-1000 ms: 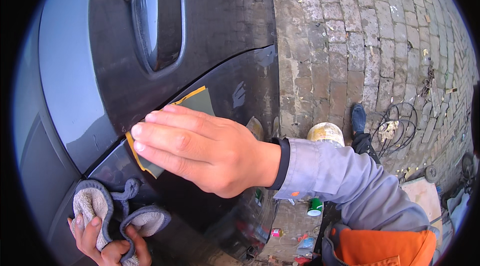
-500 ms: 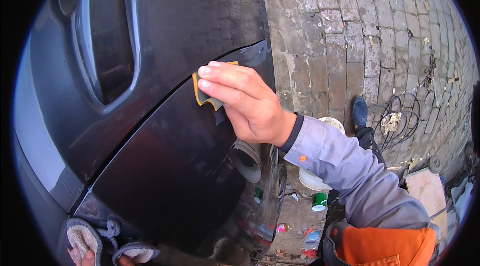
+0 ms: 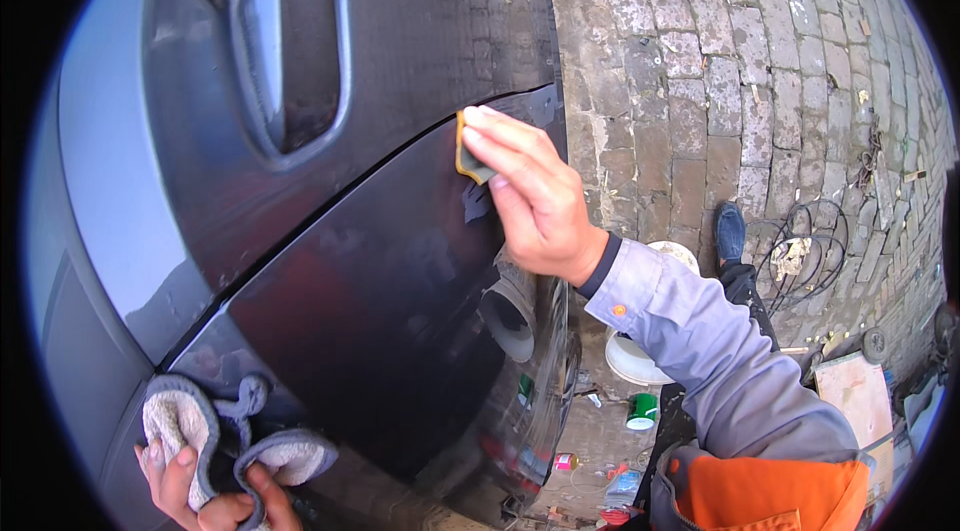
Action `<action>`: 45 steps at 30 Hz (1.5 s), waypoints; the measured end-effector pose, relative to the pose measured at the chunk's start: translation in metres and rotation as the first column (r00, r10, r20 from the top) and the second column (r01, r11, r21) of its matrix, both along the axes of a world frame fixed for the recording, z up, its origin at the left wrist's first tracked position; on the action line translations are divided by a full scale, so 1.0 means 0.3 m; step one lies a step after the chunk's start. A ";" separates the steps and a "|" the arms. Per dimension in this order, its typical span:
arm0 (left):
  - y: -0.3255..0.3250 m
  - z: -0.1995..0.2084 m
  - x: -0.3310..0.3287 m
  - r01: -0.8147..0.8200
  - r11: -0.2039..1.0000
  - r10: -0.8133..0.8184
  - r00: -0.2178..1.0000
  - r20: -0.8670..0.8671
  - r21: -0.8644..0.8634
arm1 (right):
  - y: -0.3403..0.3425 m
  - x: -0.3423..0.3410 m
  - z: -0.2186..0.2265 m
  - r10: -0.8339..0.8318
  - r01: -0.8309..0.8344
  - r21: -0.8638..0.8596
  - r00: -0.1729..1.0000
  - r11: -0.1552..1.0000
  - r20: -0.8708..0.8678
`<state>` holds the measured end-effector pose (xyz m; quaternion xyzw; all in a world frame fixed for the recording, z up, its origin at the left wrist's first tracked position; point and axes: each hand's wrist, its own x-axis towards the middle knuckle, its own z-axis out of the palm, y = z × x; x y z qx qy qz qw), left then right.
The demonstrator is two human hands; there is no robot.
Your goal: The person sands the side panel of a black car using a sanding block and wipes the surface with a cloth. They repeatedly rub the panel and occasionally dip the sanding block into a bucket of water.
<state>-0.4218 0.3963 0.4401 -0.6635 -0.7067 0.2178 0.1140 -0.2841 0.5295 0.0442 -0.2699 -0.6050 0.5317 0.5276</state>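
From my end, I have the right hand [image 3: 548, 199] pinching the sheet [image 3: 472, 165] at the panel [image 3: 360, 321], probably for control. My left hand [image 3: 222, 511] clutches the cloth [image 3: 176, 419], perhaps keeping it clean.

The dark panel [image 3: 370, 321] leaves room leftward until, apparently, the bunched cloth [image 3: 180, 416].
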 end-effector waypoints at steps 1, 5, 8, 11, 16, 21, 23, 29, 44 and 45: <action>-0.005 0.001 -0.001 0.014 1.000 -0.014 1.000 0.005 0.015 | -0.003 -0.006 0.075 0.031 -0.030 0.053 0.999 0.998 -0.020; -0.004 -0.003 -0.007 0.026 1.000 -0.026 0.999 0.027 0.013 | -0.064 -0.066 0.290 0.197 -0.183 0.182 0.978 0.966 -0.064; 0.012 -0.014 -0.005 0.031 0.999 -0.034 0.997 0.072 0.043 | -0.207 -0.046 0.346 0.366 -0.371 0.069 0.927 0.926 0.081; 0.024 -0.020 0.001 0.030 0.997 -0.037 0.994 0.105 0.068 | -0.401 0.058 0.401 0.461 -0.465 0.066 0.885 0.883 0.069; 0.027 -0.031 0.002 0.042 0.993 -0.056 0.991 0.126 0.110 | -0.361 0.054 0.427 0.263 -0.273 0.253 0.962 0.928 0.074; 0.023 -0.031 -0.003 0.051 0.991 -0.065 0.991 0.117 0.122 | -0.204 -0.065 0.363 0.226 -0.265 0.199 0.954 0.943 0.198; 0.021 -0.028 0.001 0.042 0.992 -0.056 0.991 0.119 0.118 | -0.260 -0.035 0.372 0.288 -0.308 0.186 0.949 0.933 0.128; 0.027 -0.024 -0.001 0.053 0.993 -0.064 0.993 0.103 0.110 | -0.353 0.039 0.408 0.323 -0.360 0.256 0.930 0.897 0.176; 0.032 -0.020 0.005 0.036 0.997 -0.042 0.995 0.086 0.071 | -0.245 -0.004 0.377 0.333 -0.372 0.266 0.926 0.890 0.180; 0.029 -0.021 0.005 0.029 0.997 -0.036 0.995 0.092 0.076 | -0.216 -0.029 0.361 0.339 -0.381 0.229 0.919 0.896 0.203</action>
